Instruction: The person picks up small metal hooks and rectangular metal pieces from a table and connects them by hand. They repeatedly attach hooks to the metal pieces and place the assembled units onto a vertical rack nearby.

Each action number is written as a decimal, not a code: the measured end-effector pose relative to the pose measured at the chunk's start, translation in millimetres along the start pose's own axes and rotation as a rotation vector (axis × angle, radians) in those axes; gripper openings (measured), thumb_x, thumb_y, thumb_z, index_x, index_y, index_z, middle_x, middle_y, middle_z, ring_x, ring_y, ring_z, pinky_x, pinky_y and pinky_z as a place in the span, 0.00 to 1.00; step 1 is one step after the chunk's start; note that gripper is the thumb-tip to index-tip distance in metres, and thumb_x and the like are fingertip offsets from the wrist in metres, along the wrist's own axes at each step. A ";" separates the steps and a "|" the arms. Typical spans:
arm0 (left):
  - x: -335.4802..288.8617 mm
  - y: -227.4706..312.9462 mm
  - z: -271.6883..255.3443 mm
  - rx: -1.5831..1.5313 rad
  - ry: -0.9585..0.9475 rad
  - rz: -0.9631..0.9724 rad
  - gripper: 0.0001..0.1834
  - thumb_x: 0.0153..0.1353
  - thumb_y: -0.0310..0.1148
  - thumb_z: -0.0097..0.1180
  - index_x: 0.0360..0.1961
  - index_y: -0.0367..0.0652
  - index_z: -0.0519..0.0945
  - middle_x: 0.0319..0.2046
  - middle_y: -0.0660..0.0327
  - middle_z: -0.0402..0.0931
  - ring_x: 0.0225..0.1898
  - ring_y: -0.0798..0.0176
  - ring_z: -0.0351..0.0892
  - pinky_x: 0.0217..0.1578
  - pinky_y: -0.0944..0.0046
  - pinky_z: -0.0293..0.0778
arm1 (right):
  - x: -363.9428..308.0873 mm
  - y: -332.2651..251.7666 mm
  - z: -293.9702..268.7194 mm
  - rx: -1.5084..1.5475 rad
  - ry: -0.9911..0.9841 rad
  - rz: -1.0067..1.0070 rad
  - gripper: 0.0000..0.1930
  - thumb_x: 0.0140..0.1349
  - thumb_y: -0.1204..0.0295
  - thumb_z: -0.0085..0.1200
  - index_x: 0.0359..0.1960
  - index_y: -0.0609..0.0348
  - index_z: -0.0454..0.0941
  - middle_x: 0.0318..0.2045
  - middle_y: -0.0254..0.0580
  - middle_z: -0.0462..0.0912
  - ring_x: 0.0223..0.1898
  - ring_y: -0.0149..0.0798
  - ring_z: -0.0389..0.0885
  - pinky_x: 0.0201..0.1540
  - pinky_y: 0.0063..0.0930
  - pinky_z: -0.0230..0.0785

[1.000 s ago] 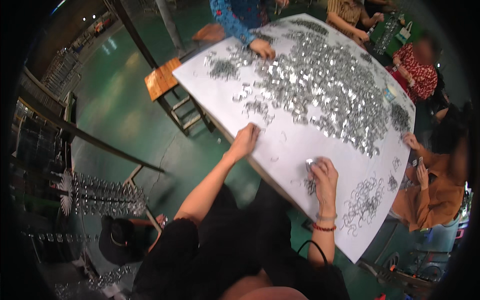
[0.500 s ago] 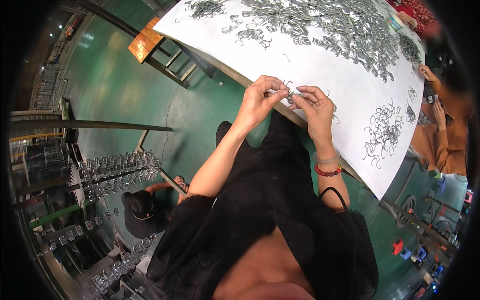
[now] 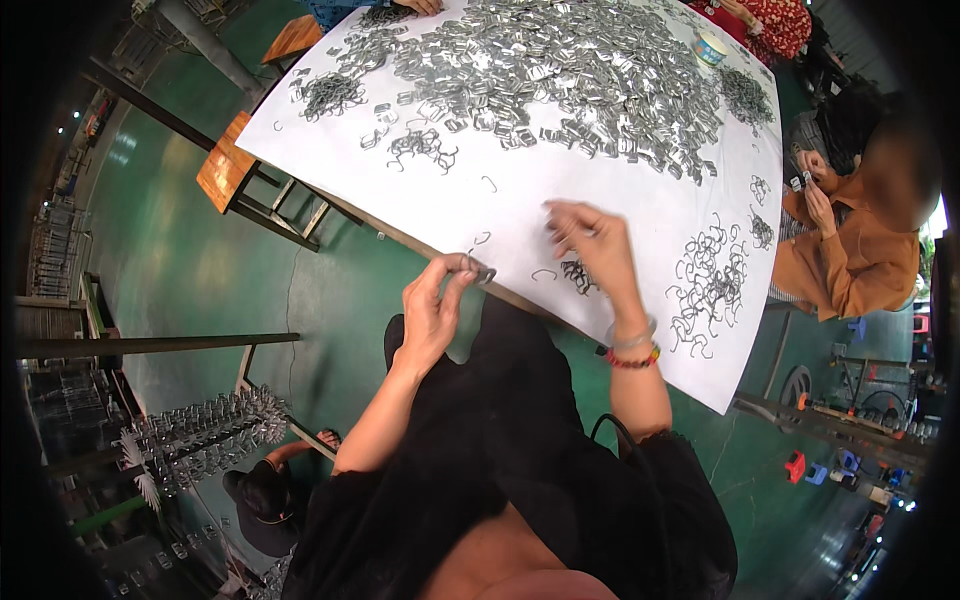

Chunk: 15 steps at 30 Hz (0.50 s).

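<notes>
Near the table's front edge, my left hand (image 3: 432,305) pinches a small metal buckle (image 3: 485,274) between thumb and fingertips. My right hand (image 3: 597,250) is lifted over the white tabletop (image 3: 520,210), its fingers apart and slightly blurred, with nothing visible in them. Just below the right hand lies a small dark cluster of bent wire pieces (image 3: 577,276). A few single bent wires (image 3: 543,274) lie between my hands. To the right spreads a loose group of curved wire hooks (image 3: 710,285). A large heap of flat metal buckles (image 3: 570,80) covers the far part of the table.
Smaller wire piles (image 3: 335,95) lie at the far left. A paper cup (image 3: 709,50) stands beyond the heap. At the right, a person in a brown top (image 3: 860,250) handles small pieces. Wooden stools (image 3: 225,165) stand left of the table; a rack of metal parts (image 3: 205,435) is lower left.
My hands were together over the table edge; now they are apart. The right hand has opened away from the left, which keeps the buckle. The view has shifted, showing more of the table's far side.
</notes>
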State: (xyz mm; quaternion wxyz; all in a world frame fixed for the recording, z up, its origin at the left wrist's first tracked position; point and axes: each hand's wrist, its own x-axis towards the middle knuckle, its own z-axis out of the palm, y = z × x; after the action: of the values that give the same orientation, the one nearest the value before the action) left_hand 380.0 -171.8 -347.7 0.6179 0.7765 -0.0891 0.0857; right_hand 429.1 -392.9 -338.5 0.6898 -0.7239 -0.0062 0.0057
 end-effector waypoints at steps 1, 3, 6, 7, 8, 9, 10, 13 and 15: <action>-1.9 -1.1 -3.7 0.024 -0.007 -0.012 0.03 0.60 0.21 0.54 0.35 0.34 0.76 0.32 0.55 0.80 0.35 0.63 0.80 0.37 0.67 0.74 | 24.8 7.6 -17.9 -0.108 0.085 0.002 0.12 0.62 0.71 0.54 0.42 0.66 0.81 0.28 0.40 0.82 0.24 0.24 0.76 0.25 0.18 0.71; -6.0 -6.7 -9.6 0.072 -0.018 -0.041 0.03 0.60 0.21 0.54 0.35 0.35 0.76 0.32 0.56 0.80 0.36 0.63 0.80 0.37 0.66 0.74 | 86.1 38.0 -49.6 -0.531 0.228 0.032 0.16 0.59 0.67 0.56 0.44 0.67 0.80 0.31 0.53 0.83 0.27 0.37 0.81 0.31 0.30 0.74; -5.7 -15.7 -7.1 0.113 -0.064 0.048 0.04 0.58 0.20 0.55 0.35 0.36 0.76 0.31 0.55 0.79 0.34 0.59 0.80 0.36 0.64 0.75 | 150.5 103.2 -81.5 -0.937 0.248 -0.252 0.25 0.53 0.72 0.60 0.54 0.68 0.71 0.46 0.63 0.76 0.49 0.59 0.74 0.54 0.44 0.66; -6.7 -17.9 -10.0 0.136 -0.067 0.057 0.04 0.58 0.20 0.55 0.35 0.36 0.76 0.31 0.55 0.79 0.34 0.58 0.80 0.36 0.63 0.75 | 151.4 95.8 -73.9 -1.027 0.232 -0.256 0.29 0.50 0.75 0.62 0.56 0.67 0.69 0.45 0.63 0.76 0.49 0.59 0.74 0.53 0.45 0.66; -5.5 -17.1 -10.4 0.111 -0.076 0.067 0.05 0.58 0.20 0.55 0.36 0.36 0.76 0.32 0.55 0.79 0.35 0.56 0.79 0.37 0.63 0.74 | 158.0 100.7 -78.7 -1.086 0.213 -0.257 0.31 0.48 0.77 0.63 0.56 0.67 0.69 0.45 0.63 0.76 0.49 0.59 0.74 0.52 0.45 0.67; -5.8 -17.7 -13.7 0.116 -0.065 0.060 0.05 0.58 0.21 0.55 0.36 0.36 0.76 0.32 0.56 0.79 0.36 0.56 0.79 0.38 0.62 0.74 | 157.6 91.4 -70.6 -1.118 0.201 -0.233 0.31 0.46 0.76 0.64 0.55 0.69 0.70 0.40 0.62 0.77 0.45 0.59 0.75 0.49 0.45 0.68; -5.2 -17.3 -14.2 0.108 -0.064 0.061 0.04 0.58 0.21 0.55 0.36 0.36 0.76 0.32 0.56 0.79 0.36 0.56 0.79 0.39 0.62 0.73 | 154.3 84.6 -72.0 -1.128 0.160 -0.224 0.26 0.46 0.75 0.64 0.50 0.68 0.74 0.34 0.60 0.80 0.39 0.60 0.78 0.44 0.46 0.70; -4.7 -15.4 -17.9 0.099 -0.077 0.058 0.04 0.59 0.22 0.54 0.36 0.37 0.75 0.32 0.57 0.79 0.37 0.55 0.79 0.42 0.60 0.71 | 133.1 67.8 -55.5 -0.979 0.101 -0.003 0.19 0.47 0.74 0.64 0.43 0.67 0.80 0.24 0.46 0.83 0.24 0.38 0.79 0.33 0.28 0.72; -1.0 -14.9 -20.8 0.122 -0.092 0.086 0.04 0.59 0.23 0.54 0.36 0.37 0.75 0.32 0.57 0.79 0.37 0.54 0.78 0.43 0.59 0.70 | 89.3 45.2 -19.1 -0.466 0.049 0.129 0.18 0.52 0.77 0.61 0.46 0.63 0.80 0.27 0.42 0.84 0.24 0.30 0.77 0.31 0.22 0.70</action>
State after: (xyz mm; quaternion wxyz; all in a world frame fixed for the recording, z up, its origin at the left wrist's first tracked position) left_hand 382.2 -148.2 -357.4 0.5603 0.8114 -0.1449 0.0817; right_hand 518.8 -412.7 -382.6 0.5023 -0.8624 0.0554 0.0305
